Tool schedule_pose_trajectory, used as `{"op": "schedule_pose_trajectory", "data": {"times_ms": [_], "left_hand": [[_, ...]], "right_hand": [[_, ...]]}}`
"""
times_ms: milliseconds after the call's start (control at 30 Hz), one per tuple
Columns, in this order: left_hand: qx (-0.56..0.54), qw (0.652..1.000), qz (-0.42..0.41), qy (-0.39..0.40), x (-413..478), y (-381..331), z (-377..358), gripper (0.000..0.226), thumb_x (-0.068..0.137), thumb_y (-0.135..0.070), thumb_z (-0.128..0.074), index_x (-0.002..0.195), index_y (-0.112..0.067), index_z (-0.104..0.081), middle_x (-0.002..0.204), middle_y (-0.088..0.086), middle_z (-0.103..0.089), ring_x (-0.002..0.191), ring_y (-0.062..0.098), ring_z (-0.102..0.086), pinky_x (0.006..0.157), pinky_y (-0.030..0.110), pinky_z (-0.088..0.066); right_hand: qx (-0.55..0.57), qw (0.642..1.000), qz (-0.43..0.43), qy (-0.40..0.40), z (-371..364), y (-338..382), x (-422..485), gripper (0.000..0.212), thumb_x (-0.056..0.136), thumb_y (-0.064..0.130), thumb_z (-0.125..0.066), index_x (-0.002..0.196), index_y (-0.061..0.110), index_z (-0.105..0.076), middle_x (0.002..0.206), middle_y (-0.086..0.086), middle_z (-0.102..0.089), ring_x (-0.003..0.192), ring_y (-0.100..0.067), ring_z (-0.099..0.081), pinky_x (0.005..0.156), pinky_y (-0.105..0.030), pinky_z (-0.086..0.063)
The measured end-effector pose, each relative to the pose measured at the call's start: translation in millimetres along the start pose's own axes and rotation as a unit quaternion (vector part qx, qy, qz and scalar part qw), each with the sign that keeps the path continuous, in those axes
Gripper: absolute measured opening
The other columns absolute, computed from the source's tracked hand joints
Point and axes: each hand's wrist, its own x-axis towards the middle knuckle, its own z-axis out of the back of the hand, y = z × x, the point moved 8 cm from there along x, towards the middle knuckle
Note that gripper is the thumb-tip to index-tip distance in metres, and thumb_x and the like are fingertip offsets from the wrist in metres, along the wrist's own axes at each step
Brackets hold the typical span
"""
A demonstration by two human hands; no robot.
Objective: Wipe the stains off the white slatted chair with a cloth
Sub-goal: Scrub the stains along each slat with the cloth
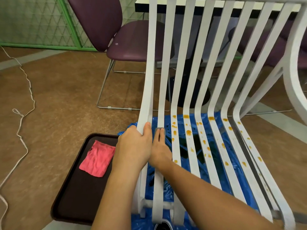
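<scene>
Floor [66, 97]: brown, and it carries everything here.
White slatted chair [150, 47]: one, standing straight ahead of the person. I count eight slats across the back, and they curve down into the seat.
Purple chairs [132, 44]: two behind it. The one on the right is only glimpsed through the slats.
Blue sheet [142, 221]: one, spread on the floor under the seat.
Tray [78, 196]: one, dark, on the floor at the chair's left side. Its near-right edge meets the sheet.
Left hand [132, 146]: gripping the outermost left slat where the seat begins, thumb wrapped over it.
Right hand [160, 151]: lying on the second slat. Its fingers [162, 136] look straight along the slat and hold nothing.
Cloth [97, 158]: one, pink, lying flat and untouched in the far half of the tray.
Stains [188, 132]: orange spots, too many to count, scattered from the third slat to the eighth. The two slats under the hands look clean.
What the next move hangs on: the cloth lies just to the left of the left hand, which is the nearer one. Its long side runs roughly along the tray's long edges. The stains lie the other way, to the right of both hands. So I'd expect the cloth to be picked up first and carried right across the seat.
</scene>
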Motion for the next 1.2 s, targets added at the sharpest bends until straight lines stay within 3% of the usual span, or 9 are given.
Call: {"op": "schedule_pose_trajectory", "data": {"times_ms": [333, 567, 633, 767, 1000, 1067, 1200], "left_hand": [[-0.013, 1.0, -0.02, -0.001, -6.8, -2.3, 2.0, 0.041, 0.103, -0.056, -0.039, 0.099, -0.018, -0.055, 0.081, -0.01, -0.052, 0.075, 0.012, -0.055, 0.071, 0.035, -0.048], [-0.025, 1.0, -0.019, 0.005, -6.8, -2.1, 2.2, 0.043, 0.103, -0.054, -0.04, 0.097, -0.016, -0.058, 0.081, -0.006, -0.058, 0.072, 0.009, -0.056, 0.054, 0.028, -0.038], [-0.023, 1.0, -0.016, 0.006, -6.2, -1.1, 1.9, 0.043, 0.103, -0.054, -0.041, 0.096, -0.016, -0.059, 0.081, -0.005, -0.06, 0.071, 0.01, -0.056, 0.053, 0.027, -0.036], [-0.026, 1.0, -0.012, 0.009, -4.3, 0.4, 0.5, 0.042, 0.103, -0.055, -0.04, 0.099, -0.018, -0.059, 0.084, -0.003, -0.063, 0.072, 0.01, -0.058, 0.052, 0.026, -0.036], [-0.024, 1.0, -0.013, 0.008, -4.4, 2.1, 0.2, 0.047, 0.102, -0.058, -0.039, 0.093, -0.017, -0.06, 0.083, -0.003, -0.064, 0.069, 0.008, -0.057, 0.052, 0.025, -0.034], [-0.026, 1.0, -0.01, 0.012, -4.0, 4.0, -0.2, 0.048, 0.101, -0.06, -0.038, 0.095, -0.019, -0.061, 0.085, -0.003, -0.066, 0.072, 0.009, -0.06, 0.054, 0.026, -0.037], [-0.015, 1.0, -0.002, 0.018, -3.8, 3.1, 0.5, 0.047, 0.101, -0.061, -0.036, 0.093, -0.022, -0.06, 0.085, -0.006, -0.065, 0.072, 0.006, -0.059, 0.054, 0.023, -0.037]], "right_hand": [[0.03, 0.998, 0.04, 0.032, -20.3, -12.8, -102.4, 0.095, 0.087, -0.002, -0.044, 0.157, 0.015, 0.017, 0.16, 0.003, 0.033, 0.073, -0.018, -0.05, 0.054, -0.023, -0.033], [0.048, 0.998, 0.04, 0.022, -8.5, -7.5, -66.5, 0.095, 0.089, 0.001, -0.051, 0.158, 0.013, 0.013, 0.163, -0.001, 0.026, 0.07, -0.016, -0.052, 0.061, -0.025, -0.04], [0.048, 0.998, 0.037, 0.024, -2.7, -4.6, -44.8, 0.097, 0.089, 0.001, -0.055, 0.157, 0.012, 0.014, 0.163, -0.003, 0.026, 0.079, -0.019, -0.057, 0.064, -0.027, -0.042], [0.042, 0.998, 0.033, 0.025, 4.9, 1.5, 4.5, 0.097, 0.093, 0.014, -0.058, 0.156, 0.011, 0.016, 0.163, -0.005, 0.026, 0.12, -0.027, -0.058, 0.08, -0.029, -0.046], [0.018, 0.999, 0.016, 0.039, 16.4, 9.0, 75.6, 0.095, 0.097, 0.019, -0.056, 0.156, 0.009, 0.018, 0.162, -0.005, 0.028, 0.122, -0.028, -0.057, 0.077, -0.028, -0.04], [-0.007, 0.999, 0.022, 0.042, 22.2, 13.5, 93.1, 0.092, 0.096, 0.015, -0.056, 0.156, 0.007, 0.014, 0.162, -0.006, 0.029, 0.132, -0.03, -0.049, 0.08, -0.027, -0.042], [-0.075, 0.996, 0.034, 0.04, 32.2, 22.0, 109.6, 0.087, 0.097, 0.004, -0.053, 0.155, 0.002, 0.011, 0.16, -0.01, 0.031, 0.151, -0.029, -0.019, 0.092, -0.028, -0.05]]}}
